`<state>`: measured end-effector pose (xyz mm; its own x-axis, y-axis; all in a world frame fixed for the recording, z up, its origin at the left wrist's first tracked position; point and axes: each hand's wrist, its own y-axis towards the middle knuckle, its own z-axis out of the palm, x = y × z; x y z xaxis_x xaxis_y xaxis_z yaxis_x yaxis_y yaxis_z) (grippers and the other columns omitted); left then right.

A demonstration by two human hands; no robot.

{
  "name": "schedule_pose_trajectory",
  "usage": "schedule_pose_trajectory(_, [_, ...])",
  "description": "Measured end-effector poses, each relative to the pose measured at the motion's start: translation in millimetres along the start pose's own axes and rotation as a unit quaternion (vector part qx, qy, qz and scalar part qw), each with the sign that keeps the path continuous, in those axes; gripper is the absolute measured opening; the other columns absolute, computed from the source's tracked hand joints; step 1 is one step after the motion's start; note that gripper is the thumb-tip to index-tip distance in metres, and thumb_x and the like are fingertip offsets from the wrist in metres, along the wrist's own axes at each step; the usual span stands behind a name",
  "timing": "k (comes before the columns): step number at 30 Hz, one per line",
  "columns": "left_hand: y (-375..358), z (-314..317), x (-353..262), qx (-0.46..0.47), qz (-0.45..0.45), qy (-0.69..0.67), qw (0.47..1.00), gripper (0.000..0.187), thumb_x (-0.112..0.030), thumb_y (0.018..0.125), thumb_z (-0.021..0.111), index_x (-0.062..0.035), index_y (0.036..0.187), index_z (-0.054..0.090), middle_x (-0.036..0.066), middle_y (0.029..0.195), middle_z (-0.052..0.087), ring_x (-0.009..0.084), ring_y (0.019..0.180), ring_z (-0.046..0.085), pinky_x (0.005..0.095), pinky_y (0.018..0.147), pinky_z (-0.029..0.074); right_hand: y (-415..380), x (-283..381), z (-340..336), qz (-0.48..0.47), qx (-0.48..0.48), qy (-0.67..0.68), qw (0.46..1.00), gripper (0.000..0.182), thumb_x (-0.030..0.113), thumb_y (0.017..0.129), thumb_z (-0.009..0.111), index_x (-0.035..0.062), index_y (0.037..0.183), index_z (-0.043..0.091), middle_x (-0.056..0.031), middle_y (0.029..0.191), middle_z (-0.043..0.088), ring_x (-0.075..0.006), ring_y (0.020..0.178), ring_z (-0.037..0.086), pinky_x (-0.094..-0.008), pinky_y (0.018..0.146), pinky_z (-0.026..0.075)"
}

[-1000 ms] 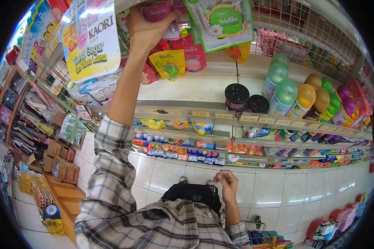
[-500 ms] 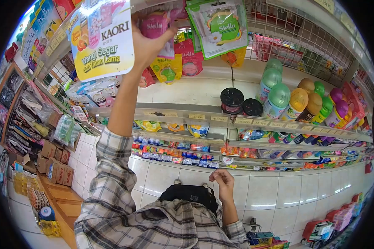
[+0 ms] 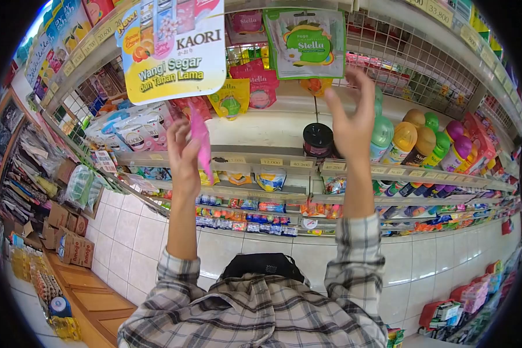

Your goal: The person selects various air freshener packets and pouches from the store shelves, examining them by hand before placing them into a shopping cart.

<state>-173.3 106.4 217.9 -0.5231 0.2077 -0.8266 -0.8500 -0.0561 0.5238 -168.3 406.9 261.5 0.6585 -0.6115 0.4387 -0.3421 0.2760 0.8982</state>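
My left hand (image 3: 182,153) is closed on a pink Stella air freshener packet (image 3: 202,139), which is turned nearly edge-on to me in front of the shelf. My right hand (image 3: 354,113) is raised with its fingers apart and nothing in them. Its fingertips are by the lower right corner of a green and white Stella packet (image 3: 306,46) hanging on the wire rack. Other hanging packets lie between the hands: a yellow one (image 3: 230,97) and a pink-red one (image 3: 263,87).
A hanging Kaori sign (image 3: 174,52) juts out at upper left. On the shelf stand a black canister (image 3: 318,140) and several cans with coloured domed caps (image 3: 404,139). White Kaori packs (image 3: 136,127) sit at left, cardboard boxes (image 3: 75,246) on the floor behind.
My left hand has come down from the rack, bringing the pink packet with it. From near my waist, my right hand has risen to the green and white packet.
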Motion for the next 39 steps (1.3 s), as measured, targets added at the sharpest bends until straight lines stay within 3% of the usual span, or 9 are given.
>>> schedule_pose_trajectory(4, [-48, -2, -11, 0.037, -0.204, -0.394, 0.895, 0.085, -0.067, 0.083, 0.049, -0.0058, 0.14, 0.036, 0.022, 0.122, 0.055, 0.0309, 0.097, 0.061, 0.0447, 0.078, 0.053, 30, -34, 24, 0.093, -0.026, 0.047, 0.994, 0.055, 0.014, 0.077, 0.072, -0.0061, 0.122, 0.048, -0.0181, 0.113, 0.058, -0.024, 0.104, 0.057, -0.0349, 0.086, 0.047])
schedule_pose_trajectory(6, [-73, -1, -8, 0.042, -0.256, -0.457, 0.851, 0.084, -0.068, 0.082, 0.051, -0.0045, 0.137, 0.039, 0.021, 0.121, 0.056, 0.0306, 0.096, 0.061, 0.0453, 0.074, 0.052, 34, -28, 30, 0.157, -0.032, 0.104, 0.982, 0.057, 0.014, 0.076, 0.074, -0.0078, 0.122, 0.049, -0.019, 0.11, 0.06, -0.024, 0.099, 0.06, -0.0361, 0.083, 0.049])
schedule_pose_trajectory(11, [-133, 7, 8, -0.021, -0.406, -0.441, 0.8, 0.059, -0.058, 0.093, 0.045, -0.0062, 0.122, 0.05, 0.011, 0.109, 0.06, 0.022, 0.082, 0.058, 0.0355, 0.064, 0.049, 26, -29, 37, 0.24, -0.008, 0.139, 0.961, 0.043, 0.012, 0.077, 0.074, -0.0056, 0.111, 0.055, -0.017, 0.099, 0.065, -0.0206, 0.087, 0.064, -0.0306, 0.075, 0.05])
schedule_pose_trajectory(17, [-174, -4, 31, 0.024, -0.513, -0.46, 0.725, 0.045, -0.042, 0.091, 0.061, -0.0072, 0.118, 0.053, 0.003, 0.095, 0.058, 0.0153, 0.078, 0.055, 0.026, 0.061, 0.046, 28, -11, 30, 0.29, 0.013, 0.341, 0.894, 0.024, 0.009, 0.089, 0.063, -0.0026, 0.107, 0.05, -0.0171, 0.096, 0.065, -0.0216, 0.082, 0.066, -0.0312, 0.066, 0.057])
schedule_pose_trajectory(18, [-179, -9, 37, 0.027, -0.533, -0.508, 0.676, 0.049, -0.032, 0.092, 0.061, -0.009, 0.131, 0.043, 0.003, 0.102, 0.054, 0.0109, 0.076, 0.049, 0.0221, 0.057, 0.042, 28, -7, 28, 0.29, 0.025, 0.359, 0.887, 0.023, 0.009, 0.091, 0.06, -0.0024, 0.107, 0.049, -0.0173, 0.097, 0.065, -0.0228, 0.081, 0.067, -0.0328, 0.065, 0.059])
schedule_pose_trajectory(22, [-195, -18, 40, -0.033, -0.548, -0.417, 0.724, 0.047, -0.032, 0.092, 0.06, -0.0068, 0.13, 0.046, 0.008, 0.113, 0.062, 0.0212, 0.098, 0.063, 0.0333, 0.079, 0.055, 29, 7, 19, 0.268, 0.021, 0.399, 0.877, 0.023, 0.011, 0.095, 0.053, -0.0009, 0.112, 0.045, -0.0184, 0.104, 0.062, -0.0276, 0.085, 0.068, -0.0379, 0.062, 0.063])
schedule_pose_trajectory(25, [-195, -27, 43, -0.024, -0.518, -0.481, 0.707, 0.043, -0.03, 0.093, 0.06, -0.0051, 0.126, 0.05, 0.012, 0.118, 0.062, 0.0254, 0.108, 0.062, 0.0397, 0.089, 0.054, 29, 11, 15, 0.247, 0.019, 0.44, 0.863, 0.024, 0.011, 0.094, 0.054, -0.0008, 0.113, 0.045, -0.018, 0.106, 0.061, -0.0275, 0.087, 0.068, -0.0379, 0.062, 0.063])
schedule_pose_trajectory(37, [-147, -90, 32, -0.012, -0.536, -0.319, 0.781, 0.035, -0.01, 0.086, 0.069, -0.0037, 0.118, 0.056, 0.009, 0.112, 0.064, 0.0197, 0.101, 0.064, 0.038, 0.089, 0.053, 2, 54, 32, 0.214, -0.024, 0.459, 0.862, 0.027, 0.011, 0.094, 0.051, 0.0004, 0.119, 0.049, -0.0137, 0.109, 0.062, -0.0232, 0.093, 0.067, -0.0377, 0.067, 0.062])
schedule_pose_trajectory(39, [-136, -105, 23, 0.006, -0.513, -0.293, 0.807, 0.033, -0.008, 0.085, 0.07, -0.0032, 0.115, 0.058, 0.008, 0.109, 0.065, 0.018, 0.098, 0.065, 0.0355, 0.086, 0.054, -8, 58, 34, 0.246, -0.023, 0.428, 0.869, 0.026, 0.013, 0.095, 0.051, 0.0081, 0.12, 0.054, -0.0038, 0.116, 0.062, -0.017, 0.101, 0.063, -0.0319, 0.068, 0.057])
